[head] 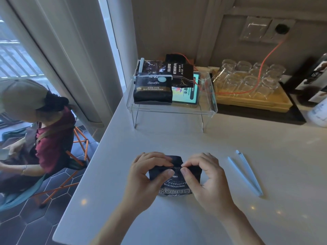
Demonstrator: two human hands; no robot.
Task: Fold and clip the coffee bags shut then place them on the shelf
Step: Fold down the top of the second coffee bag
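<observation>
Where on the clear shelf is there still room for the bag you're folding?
The clear shelf is crowded: coffee bags fill its left and back, and a tablet takes the middle. Only a strip along its right wall looks bare. The white counter is open between the shelf legs and both hands, and left of the long clip.

Both forearms reach forward from the lower edge of the view and draw together, bare to the wrist. The left hand (148, 172) and right hand (203, 175) sit side by side with knuckles up and fingers curled down — each thumb tucked beneath, opposing its index finger in a pinch on the folded top of the coffee bag (175, 184). The two thumb tips nearly meet in the middle.
</observation>
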